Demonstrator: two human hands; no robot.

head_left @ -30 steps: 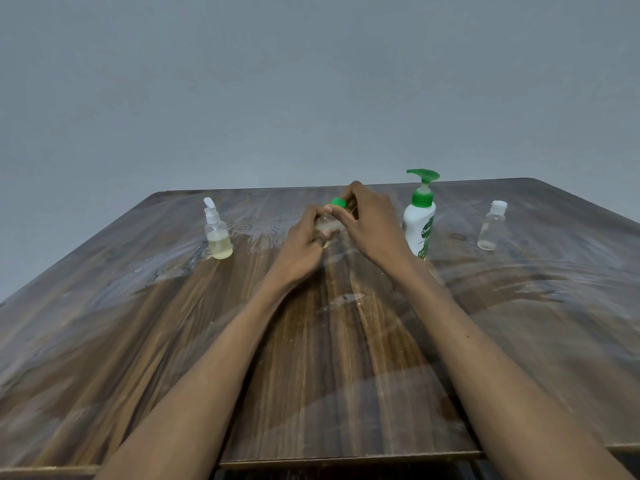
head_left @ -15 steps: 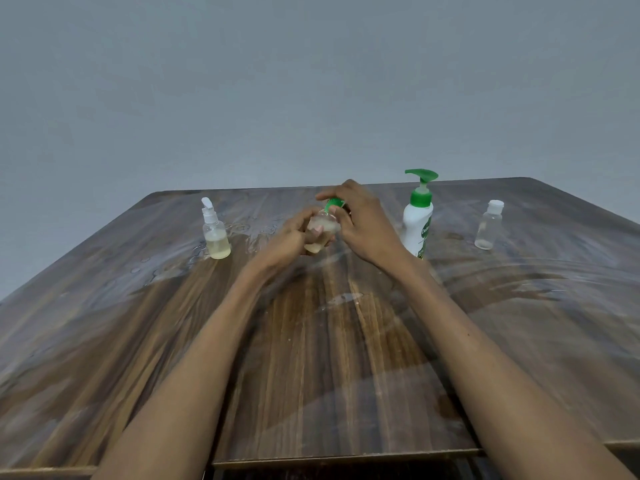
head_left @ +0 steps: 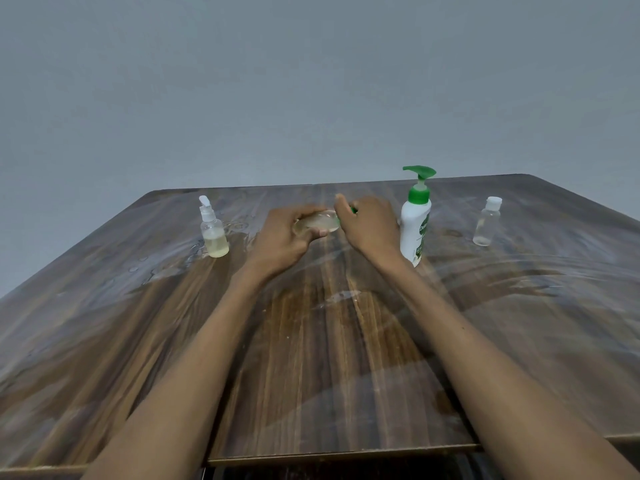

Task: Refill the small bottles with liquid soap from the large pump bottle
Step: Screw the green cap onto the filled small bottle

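Small clear bottle [head_left: 317, 223] sideways in left hand [head_left: 282, 237] fingers, right hand [head_left: 369, 226] fingers pinching its green cap [head_left: 353, 210].

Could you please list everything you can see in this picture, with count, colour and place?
Pump bottle: one, white with green pump, standing right of the hands.
Spray bottle: one, clear with yellowish liquid, standing left of the hands.
Empty bottle: one, clear with white cap, standing far right.
Held bottle: one, clear with green cap, lying sideways between the hands.
Table: one, brown wood grain, with wet patches.
Wall: grey, behind the table.
Left hand: grips the held bottle's body.
Right hand: grips its green cap.
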